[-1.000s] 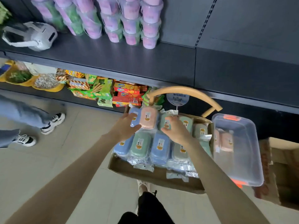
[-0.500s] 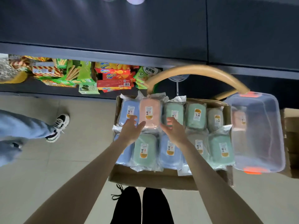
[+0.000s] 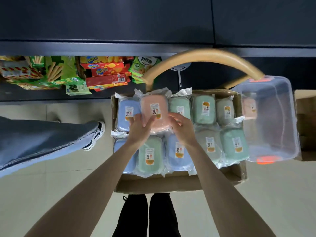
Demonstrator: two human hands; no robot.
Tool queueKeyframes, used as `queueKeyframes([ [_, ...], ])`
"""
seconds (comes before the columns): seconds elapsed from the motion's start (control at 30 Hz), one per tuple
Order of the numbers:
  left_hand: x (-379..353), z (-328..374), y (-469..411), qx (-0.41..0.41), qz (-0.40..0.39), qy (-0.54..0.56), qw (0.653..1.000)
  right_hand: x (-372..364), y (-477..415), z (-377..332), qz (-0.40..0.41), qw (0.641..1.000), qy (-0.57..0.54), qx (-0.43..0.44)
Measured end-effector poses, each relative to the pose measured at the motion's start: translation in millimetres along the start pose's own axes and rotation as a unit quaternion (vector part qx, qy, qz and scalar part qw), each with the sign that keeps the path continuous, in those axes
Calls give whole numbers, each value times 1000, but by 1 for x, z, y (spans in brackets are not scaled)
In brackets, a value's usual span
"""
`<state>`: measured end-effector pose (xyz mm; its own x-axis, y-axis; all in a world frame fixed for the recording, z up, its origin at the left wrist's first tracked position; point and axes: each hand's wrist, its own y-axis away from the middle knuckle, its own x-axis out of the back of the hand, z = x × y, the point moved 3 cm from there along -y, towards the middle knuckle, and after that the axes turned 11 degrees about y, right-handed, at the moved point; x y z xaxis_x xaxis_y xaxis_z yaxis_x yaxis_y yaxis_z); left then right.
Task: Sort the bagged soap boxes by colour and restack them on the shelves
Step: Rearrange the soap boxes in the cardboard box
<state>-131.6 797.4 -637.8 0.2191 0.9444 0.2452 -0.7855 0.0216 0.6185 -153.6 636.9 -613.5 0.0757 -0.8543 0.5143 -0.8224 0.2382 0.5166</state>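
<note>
A cardboard box [image 3: 171, 185] on a chair holds several bagged soap boxes in blue, green and grey-green. A pink bagged soap box [image 3: 154, 108] lies on top in the back row. My left hand [image 3: 139, 129] grips its near left edge, thumb on top. My right hand [image 3: 182, 127] pinches its near right edge with curled fingers. A blue box [image 3: 125, 113] lies left of it, a green one [image 3: 179, 106] right. A clear plastic bin [image 3: 273, 120] to the right holds another pink box [image 3: 249, 106].
A dark shelf [image 3: 102, 48] runs across above, with snack boxes [image 3: 106, 72] on the lower shelf at left. The chair's curved wooden back [image 3: 201, 55] arches behind the box. Another person's leg and sneaker [image 3: 92, 135] stand left. A second cardboard box [image 3: 306, 117] sits far right.
My view tilted down toward the box. Both hands moved inward from the neighbouring boxes and closed on the near edges of the pink box.
</note>
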Motion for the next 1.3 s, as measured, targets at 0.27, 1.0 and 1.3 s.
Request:
queueKeyframes([
  [0.27, -58, 39, 33, 23, -58, 164, 985, 59, 20, 22, 46, 998, -48, -4],
  [1.0, -231, 8, 116, 39, 116, 107, 987, 192, 34, 208, -53, 993, 49, -97],
  [1.3, -226, 6, 108, 0, 133, 91, 987, 208, 12, 193, 34, 998, 37, -41],
])
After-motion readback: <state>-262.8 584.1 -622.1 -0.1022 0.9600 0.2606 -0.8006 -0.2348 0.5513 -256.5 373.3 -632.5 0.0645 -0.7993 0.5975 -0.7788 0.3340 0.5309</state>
